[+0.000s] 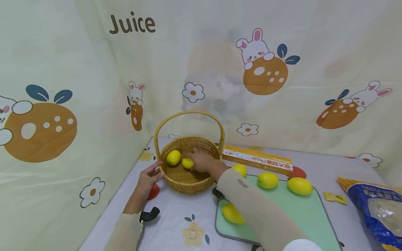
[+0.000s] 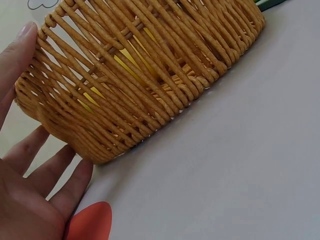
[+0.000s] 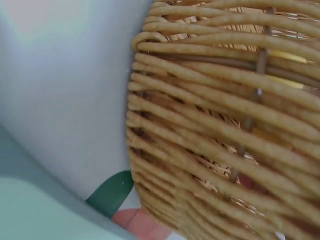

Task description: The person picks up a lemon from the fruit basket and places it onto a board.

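A wicker basket (image 1: 188, 188) with a tall arched handle stands on the table. One lemon (image 1: 173, 158) lies inside at the left. Reaching over the basket's right side, my right hand (image 1: 201, 160) holds a second lemon (image 1: 187, 163) low inside it, the fingers partly hidden. At the basket's left, my left hand (image 1: 149, 179) rests against the outer wall; its thumb (image 2: 17, 55) touches near the rim and the other fingers lie fairly straight against the weave. The right wrist view shows mostly the basket's side (image 3: 210, 110), with that hand hardly visible behind the weave.
A green cutting board (image 1: 282, 216) bears several lemons (image 1: 299, 185), one partly behind my right sleeve. Behind it lies a long pasta box (image 1: 257, 160). To the right are a small yellow packet (image 1: 335, 198) and a blue bag (image 1: 377, 212). A printed curtain (image 1: 213, 62) stands behind.
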`<state>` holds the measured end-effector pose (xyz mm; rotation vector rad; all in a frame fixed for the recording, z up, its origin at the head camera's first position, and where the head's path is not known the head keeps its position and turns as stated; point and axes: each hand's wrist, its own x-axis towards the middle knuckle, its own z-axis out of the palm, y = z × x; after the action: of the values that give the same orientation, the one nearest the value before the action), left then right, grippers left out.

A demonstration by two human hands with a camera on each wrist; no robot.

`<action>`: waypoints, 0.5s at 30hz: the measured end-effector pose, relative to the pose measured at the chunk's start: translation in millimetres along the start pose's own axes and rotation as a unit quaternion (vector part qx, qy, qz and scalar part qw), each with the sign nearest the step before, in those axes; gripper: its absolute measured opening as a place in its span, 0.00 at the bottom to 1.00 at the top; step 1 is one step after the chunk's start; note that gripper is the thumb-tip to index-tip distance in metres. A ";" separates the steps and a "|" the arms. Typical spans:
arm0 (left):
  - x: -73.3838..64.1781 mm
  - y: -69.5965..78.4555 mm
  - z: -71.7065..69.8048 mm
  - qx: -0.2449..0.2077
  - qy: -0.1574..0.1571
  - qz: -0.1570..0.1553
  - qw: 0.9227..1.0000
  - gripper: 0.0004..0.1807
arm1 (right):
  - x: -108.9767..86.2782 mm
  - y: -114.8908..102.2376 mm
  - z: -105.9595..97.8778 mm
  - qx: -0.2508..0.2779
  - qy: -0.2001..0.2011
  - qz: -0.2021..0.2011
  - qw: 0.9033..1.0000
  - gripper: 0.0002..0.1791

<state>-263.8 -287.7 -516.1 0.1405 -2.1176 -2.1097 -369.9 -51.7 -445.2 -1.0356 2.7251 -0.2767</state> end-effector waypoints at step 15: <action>-3.0 2.5 3.3 -0.001 0.001 -0.006 1.000 0.30 | -25.7 7.7 -10.5 0.007 0.023 -0.025 0.999 0.34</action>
<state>-261.3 -283.9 -513.8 0.1542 -2.1188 -2.1169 -358.7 -27.8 -433.6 -1.1070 2.7369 -0.3301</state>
